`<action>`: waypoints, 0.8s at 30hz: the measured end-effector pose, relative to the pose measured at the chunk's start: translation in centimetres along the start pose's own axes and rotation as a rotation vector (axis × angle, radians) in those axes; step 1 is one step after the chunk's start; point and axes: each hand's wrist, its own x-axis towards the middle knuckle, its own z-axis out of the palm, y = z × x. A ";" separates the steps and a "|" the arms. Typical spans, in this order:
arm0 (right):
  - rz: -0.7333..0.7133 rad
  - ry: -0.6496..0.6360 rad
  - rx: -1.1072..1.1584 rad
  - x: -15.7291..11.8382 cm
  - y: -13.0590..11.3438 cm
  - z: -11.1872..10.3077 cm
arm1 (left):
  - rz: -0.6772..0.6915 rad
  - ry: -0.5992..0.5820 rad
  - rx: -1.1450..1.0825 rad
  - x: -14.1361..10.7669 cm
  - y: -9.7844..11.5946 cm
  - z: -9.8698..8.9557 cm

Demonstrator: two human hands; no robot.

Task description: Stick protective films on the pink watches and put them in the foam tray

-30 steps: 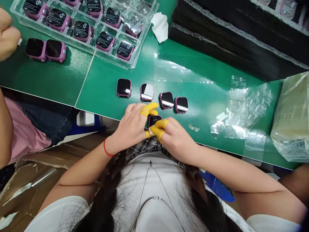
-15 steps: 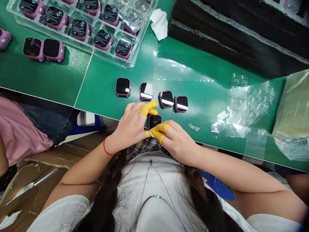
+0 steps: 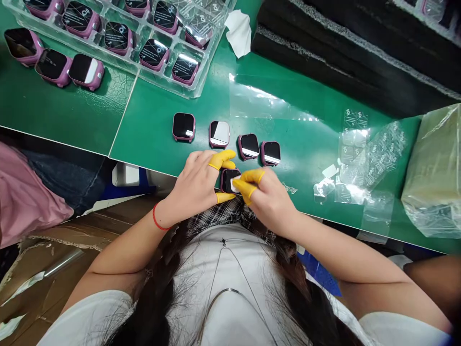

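Near the table's front edge lies a pink-cased smartwatch body [image 3: 226,179], its dark screen facing up. My left hand [image 3: 201,179] grips it along its edges, with yellow finger cots on the fingertips and thumb. My right hand [image 3: 268,194], also in yellow finger cots, pinches a small white wipe [image 3: 236,184] against the right part of the screen. Just beyond my hands, several similar watch bodies lie face up in a loose row: one at the left [image 3: 184,127], another beside it [image 3: 219,134], and a pair at the right, including a watch body [image 3: 270,153].
A clear plastic tray [image 3: 196,91] of film-covered watches stands at the back left, with more watches [image 3: 54,67] before it. Clear film sheets [image 3: 355,154] lie right, near a wrapped block [image 3: 432,168]. Black foam [image 3: 324,53] and a crumpled white paper [image 3: 238,33] lie behind.
My right hand has moved the wipe from the watch's lower edge up and right onto its screen. At far left, the loose watches have shifted and a third has joined the pair.
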 end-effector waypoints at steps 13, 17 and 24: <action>0.043 0.015 0.023 -2.6 0.5 -4.1 | -0.117 0.164 -0.138 -1.4 -4.1 -6.2; 0.013 0.019 0.080 -2.6 0.8 -3.0 | -0.260 0.128 0.156 -0.6 -8.6 -9.9; 0.007 -0.001 0.107 -2.8 1.3 -2.6 | -0.337 0.079 0.380 0.9 -10.8 -15.2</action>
